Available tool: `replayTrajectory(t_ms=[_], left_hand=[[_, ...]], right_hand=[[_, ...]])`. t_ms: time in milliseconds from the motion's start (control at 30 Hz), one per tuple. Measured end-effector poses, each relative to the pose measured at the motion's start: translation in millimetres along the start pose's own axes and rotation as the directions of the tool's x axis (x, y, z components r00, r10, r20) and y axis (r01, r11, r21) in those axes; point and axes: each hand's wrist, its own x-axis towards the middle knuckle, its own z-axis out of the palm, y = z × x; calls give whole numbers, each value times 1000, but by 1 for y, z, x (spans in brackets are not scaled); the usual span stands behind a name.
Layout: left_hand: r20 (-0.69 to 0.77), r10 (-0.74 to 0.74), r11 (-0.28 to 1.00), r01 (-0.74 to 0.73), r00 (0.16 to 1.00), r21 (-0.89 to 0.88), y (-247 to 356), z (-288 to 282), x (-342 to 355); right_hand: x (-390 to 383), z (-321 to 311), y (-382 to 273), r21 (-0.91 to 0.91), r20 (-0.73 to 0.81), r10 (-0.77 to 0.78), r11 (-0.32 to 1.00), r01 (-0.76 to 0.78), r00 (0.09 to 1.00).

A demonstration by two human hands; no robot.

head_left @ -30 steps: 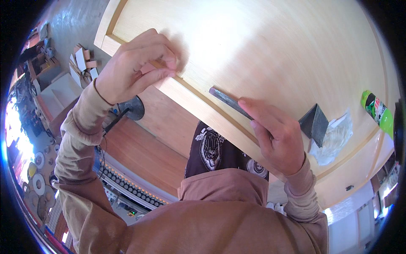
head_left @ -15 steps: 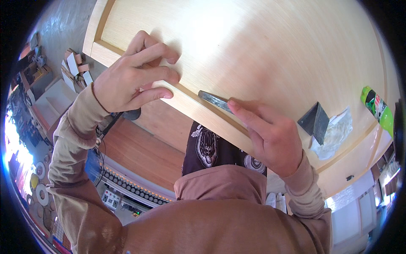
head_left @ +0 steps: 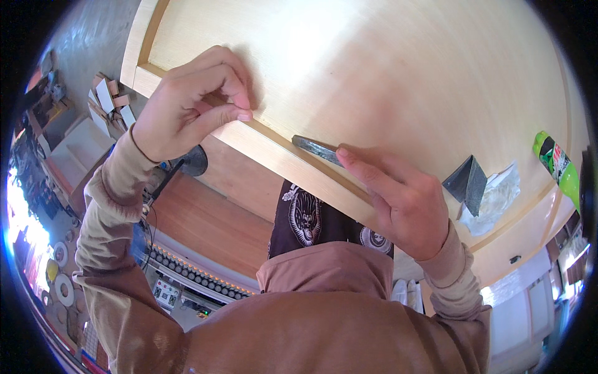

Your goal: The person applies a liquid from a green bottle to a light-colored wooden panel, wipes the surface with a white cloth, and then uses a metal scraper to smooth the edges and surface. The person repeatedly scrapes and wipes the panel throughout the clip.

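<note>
A large pale wooden panel (head_left: 398, 106) with a raised wooden frame strip (head_left: 299, 167) along its near edge lies before me. At the strip's inner edge, my left hand (head_left: 196, 103) is closed in a pinch, thumb against fingertips; whatever is between them is too small or hidden to make out. My right hand (head_left: 405, 202) grips a flat, dark metal blade (head_left: 314, 148) with a worn surface. Its tip points left along the inside of the strip, and the palm hides its other end. A folded dark grey sheet of sandpaper (head_left: 470, 186) rests on the panel right of that hand.
Beside the sandpaper lies a crumpled white cloth or paper (head_left: 501, 196). A green bottle (head_left: 556, 163) is at the far right of the panel. Wood offcuts (head_left: 111, 100) are piled at left. Below the panel's near edge is a machine with a row of rollers (head_left: 196, 271).
My left hand's fingers, spread apart before, have curled in and come together with the thumb at the strip. My right hand and the blade have hardly moved.
</note>
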Motion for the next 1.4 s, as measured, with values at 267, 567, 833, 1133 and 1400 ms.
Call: replayTrajectory(t_ms=[267, 567, 833, 1133, 1400], left_hand=[[-150, -34, 999, 32, 988, -11, -1, 8, 0], [-85, 54, 964, -30, 995, 265, 33, 25, 6], [164, 92, 866, -160, 982, 475, 37, 43, 7], [163, -22, 887, -56, 986, 459, 45, 48, 13], [-337, -382, 919, 314, 860, -240, 79, 65, 3]], right_hand=[[12, 10, 5, 145, -134, -70, 985, 89, 988], [-7, 7, 23, 198, -184, -23, 978, 60, 983], [-26, -2, 32, 252, -229, 47, 968, 12, 972], [-39, 3, 40, 361, -283, 28, 929, 79, 959], [-43, 15, 45, 422, -259, -12, 898, 124, 966]])
